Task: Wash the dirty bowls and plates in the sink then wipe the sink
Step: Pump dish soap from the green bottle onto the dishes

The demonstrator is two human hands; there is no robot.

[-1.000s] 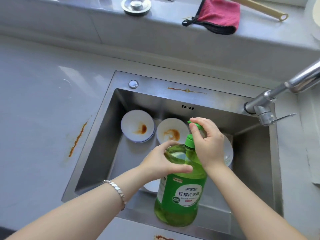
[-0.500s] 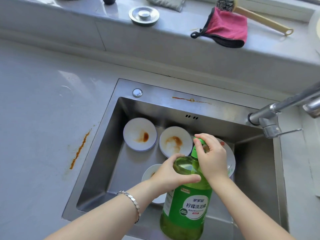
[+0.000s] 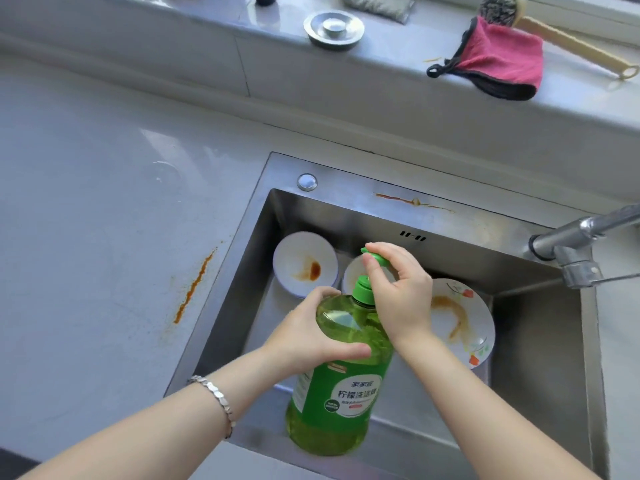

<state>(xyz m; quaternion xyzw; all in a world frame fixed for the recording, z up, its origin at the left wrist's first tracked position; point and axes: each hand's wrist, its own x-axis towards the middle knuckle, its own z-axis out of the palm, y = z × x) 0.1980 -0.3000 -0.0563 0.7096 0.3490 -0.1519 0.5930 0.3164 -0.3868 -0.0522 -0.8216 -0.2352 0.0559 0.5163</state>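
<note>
A green dish-soap bottle (image 3: 341,386) is held above the steel sink (image 3: 540,327). My left hand (image 3: 308,337) grips its shoulder. My right hand (image 3: 394,289) curls over the green pump head (image 3: 377,258) at the top. In the sink lie a white bowl (image 3: 303,263) with a brown stain, a second bowl (image 3: 349,275) mostly hidden behind the bottle, and a flower-patterned plate (image 3: 464,320) smeared with orange sauce.
A faucet (image 3: 585,237) juts in from the right over the sink. On the back ledge lie a pink cloth (image 3: 498,64), a wooden brush (image 3: 554,32), a grey cloth (image 3: 377,5) and a metal sink strainer (image 3: 334,27). Orange streaks mark the counter (image 3: 192,289) and the sink rim (image 3: 408,201).
The view has tipped down and back, showing more of the ledge. The pump head has come up under my right hand. The plate at right is now uncovered.
</note>
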